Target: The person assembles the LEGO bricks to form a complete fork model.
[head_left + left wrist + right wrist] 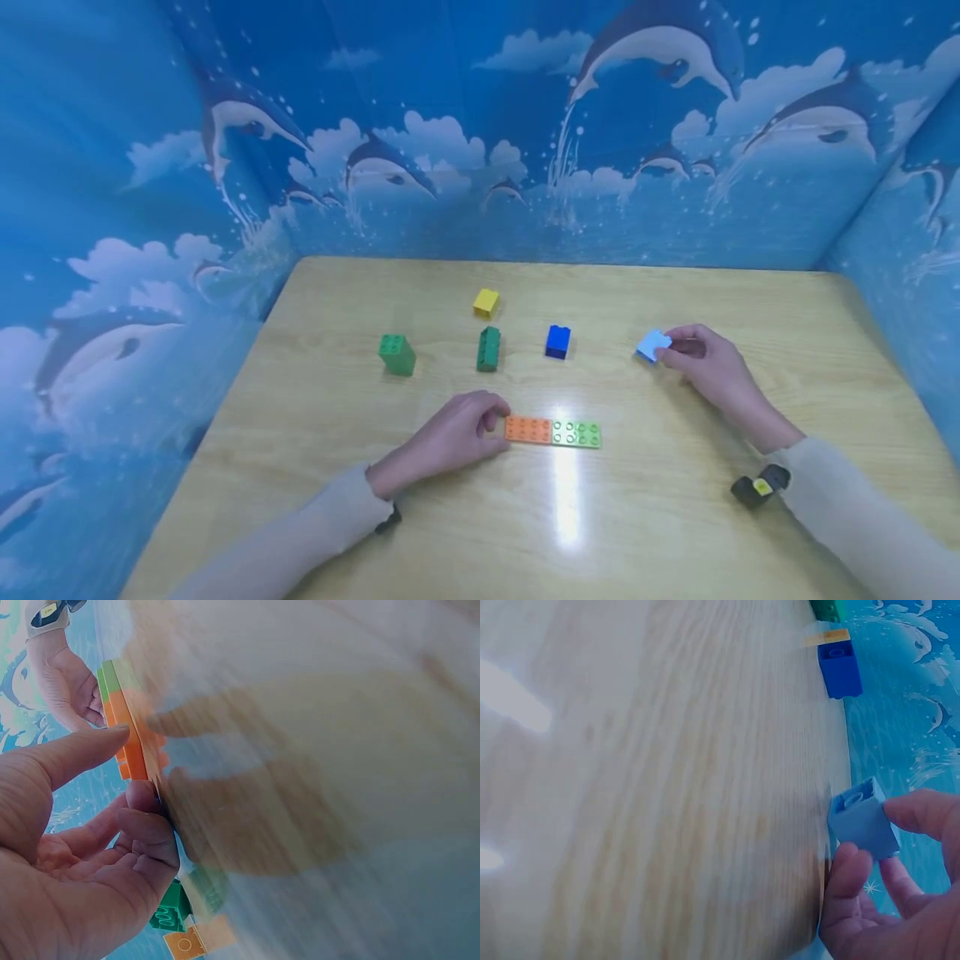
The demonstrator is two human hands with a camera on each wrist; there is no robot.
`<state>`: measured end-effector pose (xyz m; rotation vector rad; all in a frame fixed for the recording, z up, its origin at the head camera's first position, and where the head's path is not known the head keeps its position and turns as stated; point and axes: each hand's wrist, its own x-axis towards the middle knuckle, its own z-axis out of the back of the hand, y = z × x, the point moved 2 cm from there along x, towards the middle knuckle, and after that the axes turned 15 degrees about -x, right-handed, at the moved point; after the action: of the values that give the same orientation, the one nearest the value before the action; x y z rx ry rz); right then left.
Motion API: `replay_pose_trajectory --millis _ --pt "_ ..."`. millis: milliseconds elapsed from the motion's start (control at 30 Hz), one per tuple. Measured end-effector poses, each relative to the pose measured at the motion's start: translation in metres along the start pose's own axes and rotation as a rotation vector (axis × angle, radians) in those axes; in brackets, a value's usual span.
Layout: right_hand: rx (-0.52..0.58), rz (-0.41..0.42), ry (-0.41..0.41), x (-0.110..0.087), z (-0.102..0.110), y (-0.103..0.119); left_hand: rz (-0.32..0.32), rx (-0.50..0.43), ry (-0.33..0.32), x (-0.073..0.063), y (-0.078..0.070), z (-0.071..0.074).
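At the left end of a flat orange brick (528, 429), my left hand (457, 429) has its curled fingers and thumb at the two corners, pinching it. A light green brick (576, 433) lies end to end with the orange one. In the left wrist view the thumb overlaps the orange brick (135, 754). Farther right, my right hand (708, 367) pinches a light blue brick (653, 345) between thumb and fingers. The right wrist view shows that brick (866, 829) tilted, part of its hollow underside visible.
A blue brick (557, 342), a dark green brick (488, 349) and a yellow brick (486, 303) lie behind the orange one. A tall green block (397, 355) stands to their left. Dolphin-printed cloth (465, 208) walls the back and sides of the wooden table (660, 508).
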<state>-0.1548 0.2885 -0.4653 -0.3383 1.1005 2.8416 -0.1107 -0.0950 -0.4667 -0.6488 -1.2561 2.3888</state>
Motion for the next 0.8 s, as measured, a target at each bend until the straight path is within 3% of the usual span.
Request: replay_pose_trajectory --millis 233,467,800 --pt "0.139 -0.025 -0.019 -0.004 -0.006 -0.002 -0.031 -0.010 0.001 -0.001 0.000 -0.002" --pt "0.133 0.011 -0.050 -0.013 -0.009 -0.002 -0.026 -0.025 0.019 0.001 -0.001 -0.002" --pt "0.109 0.010 0.035 -0.030 -0.016 0.004 -0.030 -0.021 0.021 0.001 -0.004 -0.002"
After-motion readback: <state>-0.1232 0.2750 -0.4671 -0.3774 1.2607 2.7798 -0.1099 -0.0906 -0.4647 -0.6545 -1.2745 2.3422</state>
